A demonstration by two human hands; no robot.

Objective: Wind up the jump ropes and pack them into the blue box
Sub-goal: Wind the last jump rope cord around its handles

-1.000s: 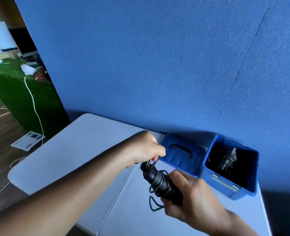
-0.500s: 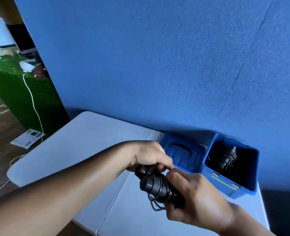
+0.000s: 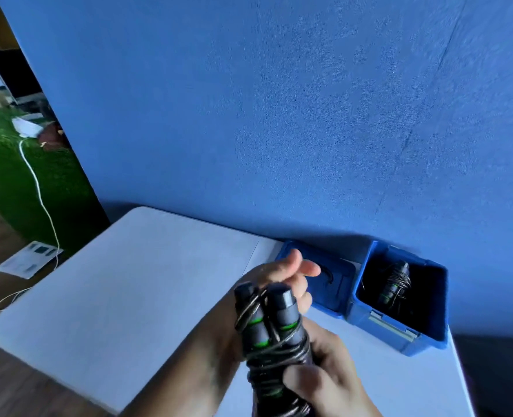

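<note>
Right hand [image 3: 324, 377]: fingers and thumb wrapped tight around the lower part of the jump rope [image 3: 275, 329], full grip. The rope's two black handles with green rings sit side by side, pointing up and away, with the thin dark cord wound round both in many turns. One strand crosses diagonally over the left handle near its tip.

Left hand [image 3: 282, 275]: behind the handle tips, forearm coming in from lower left. Thumb and one finger stick out to the right, the other fingers are loosely bent just beside the right handle's top. Can't tell if it pinches the cord or only touches the handles; contact is hidden by the handles and motion blur.

The bundle is held above the near part of the white table [image 3: 144, 281], not resting on it.

Blue box [image 3: 399, 341]: open, on the table's far right against the blue wall [image 3: 279, 115]. A second jump rope [image 3: 395, 284], already wound, lies inside it. The box lid [image 3: 339, 293] lies flat just left of the box, touching or nearly touching it, partly hidden by the left hand.

Far left: green turf [image 3: 14, 176], a white cable [image 3: 38, 191] trailing over it, a sheet of paper [image 3: 28, 259] on the wood floor
</note>
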